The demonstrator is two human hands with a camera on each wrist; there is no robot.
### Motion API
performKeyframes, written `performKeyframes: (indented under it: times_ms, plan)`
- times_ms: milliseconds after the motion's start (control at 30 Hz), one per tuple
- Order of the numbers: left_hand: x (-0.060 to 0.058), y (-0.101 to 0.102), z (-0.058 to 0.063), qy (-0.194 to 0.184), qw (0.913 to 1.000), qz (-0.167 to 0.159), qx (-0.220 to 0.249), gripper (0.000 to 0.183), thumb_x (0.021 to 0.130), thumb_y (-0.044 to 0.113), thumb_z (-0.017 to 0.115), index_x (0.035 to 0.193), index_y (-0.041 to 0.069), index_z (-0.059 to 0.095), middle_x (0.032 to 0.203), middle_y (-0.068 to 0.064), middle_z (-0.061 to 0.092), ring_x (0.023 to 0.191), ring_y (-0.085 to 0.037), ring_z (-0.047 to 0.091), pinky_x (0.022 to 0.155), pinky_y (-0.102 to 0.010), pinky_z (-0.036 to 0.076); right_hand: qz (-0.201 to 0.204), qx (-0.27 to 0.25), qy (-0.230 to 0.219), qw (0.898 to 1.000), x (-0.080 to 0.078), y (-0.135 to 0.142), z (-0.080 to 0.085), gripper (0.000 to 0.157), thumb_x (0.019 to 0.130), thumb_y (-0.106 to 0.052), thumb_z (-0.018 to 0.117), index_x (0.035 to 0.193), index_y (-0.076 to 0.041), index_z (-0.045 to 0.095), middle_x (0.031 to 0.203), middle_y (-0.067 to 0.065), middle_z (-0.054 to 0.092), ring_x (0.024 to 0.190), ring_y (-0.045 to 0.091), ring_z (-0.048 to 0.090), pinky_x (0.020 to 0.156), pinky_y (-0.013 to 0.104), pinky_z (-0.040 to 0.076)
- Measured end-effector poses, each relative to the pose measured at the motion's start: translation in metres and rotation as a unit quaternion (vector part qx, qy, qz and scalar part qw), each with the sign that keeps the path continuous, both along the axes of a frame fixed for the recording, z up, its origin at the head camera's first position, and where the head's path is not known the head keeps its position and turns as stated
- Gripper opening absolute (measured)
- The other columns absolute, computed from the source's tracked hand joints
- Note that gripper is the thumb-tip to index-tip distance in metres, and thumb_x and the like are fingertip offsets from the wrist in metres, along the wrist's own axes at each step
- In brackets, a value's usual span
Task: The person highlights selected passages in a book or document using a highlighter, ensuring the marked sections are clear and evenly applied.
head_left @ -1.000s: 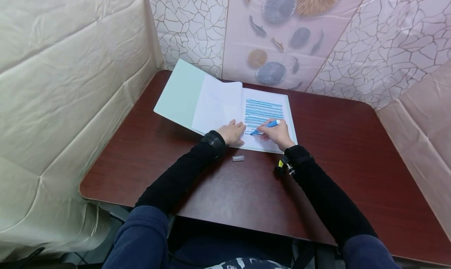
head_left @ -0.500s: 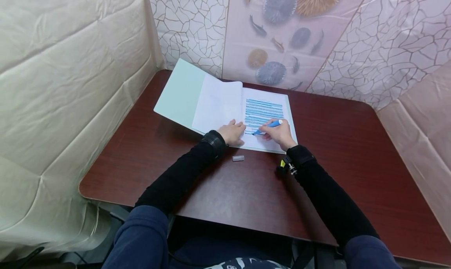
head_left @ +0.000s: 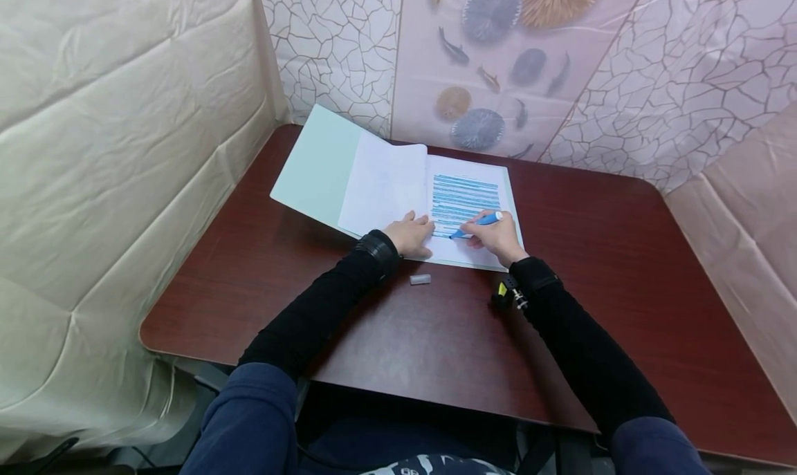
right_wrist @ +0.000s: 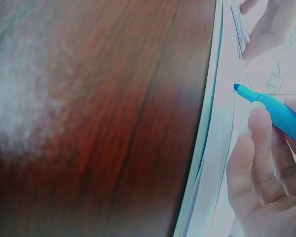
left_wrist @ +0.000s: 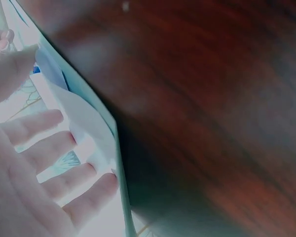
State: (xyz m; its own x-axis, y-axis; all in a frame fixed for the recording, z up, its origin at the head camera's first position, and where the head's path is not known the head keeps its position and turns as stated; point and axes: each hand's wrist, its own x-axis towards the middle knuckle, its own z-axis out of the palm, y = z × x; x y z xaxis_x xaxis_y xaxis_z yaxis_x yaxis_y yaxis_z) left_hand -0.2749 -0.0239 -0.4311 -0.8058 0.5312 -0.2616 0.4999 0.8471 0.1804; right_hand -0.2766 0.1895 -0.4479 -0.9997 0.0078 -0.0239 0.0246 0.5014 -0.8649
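My right hand pinches a blue highlighter between thumb and fingers. Its tip is at the lower lines of a printed page, where most of the text is covered in blue strokes. The page belongs to an open pale green folder with white sheets inside. With fingers spread, my left hand rests flat on the paper near the folder's fold, left of the text. In the left wrist view, the left fingers lie straight over the white sheet.
A small grey cap lies on the dark red-brown table, just in front of the folder. Pale fabric walls stand along the left, back and right of the table. The folder's left cover is raised at an angle.
My right hand has slid slightly to the right with the highlighter, its tip moving along the lower text. The left hand has stayed in place on the paper.
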Motion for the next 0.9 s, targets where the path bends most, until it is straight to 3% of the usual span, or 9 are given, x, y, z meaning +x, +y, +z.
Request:
performKeyframes:
  times_ms: [100, 233, 367, 467, 600, 700, 900]
  plan:
    - [0.001, 0.002, 0.002, -0.003, 1.0000, 0.001, -0.005, 0.070, 0.092, 0.049, 0.059, 0.151, 0.020, 0.034, 0.162, -0.011, 0.020, 0.149, -0.038, 0.014, 0.116, -0.050, 0.028, -0.001, -0.010, 0.000, 1.000, 0.001, 0.002, 0.002, 0.025, 0.083, -0.023, 0.075, 0.092, -0.001, 0.068, 0.079, 0.011, 0.073, 0.058, 0.010, 0.067, 0.060, 0.029, 0.057]
    - [0.004, 0.007, 0.003, -0.004, 0.9999, 0.001, -0.012, 0.077, 0.087, 0.056, 0.062, 0.151, 0.025, 0.033, 0.160, -0.013, 0.023, 0.148, -0.038, 0.016, 0.114, -0.052, 0.030, -0.020, -0.085, 0.000, 0.996, 0.005, 0.009, 0.008, 0.025, 0.083, -0.023, 0.075, 0.094, -0.002, 0.066, 0.077, 0.006, 0.073, 0.060, 0.012, 0.069, 0.063, 0.029, 0.058]
    - [0.007, 0.010, 0.005, 0.014, 0.9996, -0.002, -0.025, 0.078, 0.085, 0.056, 0.064, 0.151, 0.026, 0.034, 0.155, -0.012, 0.031, 0.143, -0.036, 0.025, 0.111, -0.050, 0.034, -0.039, -0.187, 0.018, 0.981, 0.007, 0.021, 0.017, 0.024, 0.084, -0.020, 0.075, 0.093, -0.002, 0.063, 0.075, 0.002, 0.073, 0.059, 0.014, 0.068, 0.062, 0.028, 0.058]
    - [0.010, 0.013, 0.009, 0.038, 0.9985, -0.005, -0.038, 0.078, 0.084, 0.058, 0.064, 0.149, 0.025, 0.036, 0.151, -0.011, 0.038, 0.136, -0.034, 0.034, 0.108, -0.048, 0.036, -0.042, -0.228, 0.037, 0.972, 0.007, 0.028, 0.025, 0.021, 0.083, -0.018, 0.075, 0.091, -0.002, 0.063, 0.076, 0.002, 0.073, 0.057, 0.014, 0.067, 0.061, 0.027, 0.057]
    - [0.011, 0.016, 0.014, 0.070, 0.9958, -0.009, -0.059, 0.077, 0.082, 0.060, 0.065, 0.146, 0.025, 0.042, 0.145, -0.008, 0.045, 0.130, -0.031, 0.037, 0.106, -0.046, 0.035, -0.047, -0.247, 0.052, 0.967, 0.007, 0.035, 0.034, 0.018, 0.083, -0.016, 0.075, 0.088, -0.003, 0.064, 0.074, 0.001, 0.073, 0.055, 0.014, 0.066, 0.059, 0.026, 0.057]
    - [0.009, 0.019, 0.015, 0.080, 0.9943, -0.013, -0.069, 0.078, 0.080, 0.061, 0.066, 0.145, 0.023, 0.045, 0.150, -0.006, 0.042, 0.138, -0.032, 0.031, 0.108, -0.047, 0.034, -0.060, -0.240, 0.054, 0.967, 0.008, 0.038, 0.037, 0.019, 0.084, -0.018, 0.075, 0.086, -0.004, 0.063, 0.072, 0.000, 0.072, 0.055, 0.013, 0.066, 0.060, 0.026, 0.057]
    - [0.002, 0.027, 0.003, 0.099, 0.9912, -0.030, -0.083, 0.081, 0.076, 0.064, 0.067, 0.142, 0.022, 0.049, 0.151, -0.003, 0.043, 0.148, -0.036, 0.018, 0.116, -0.048, 0.022, -0.092, -0.221, 0.055, 0.969, 0.011, 0.046, 0.036, 0.022, 0.085, -0.024, 0.074, 0.088, -0.004, 0.065, 0.071, -0.004, 0.071, 0.055, 0.012, 0.065, 0.062, 0.026, 0.057]
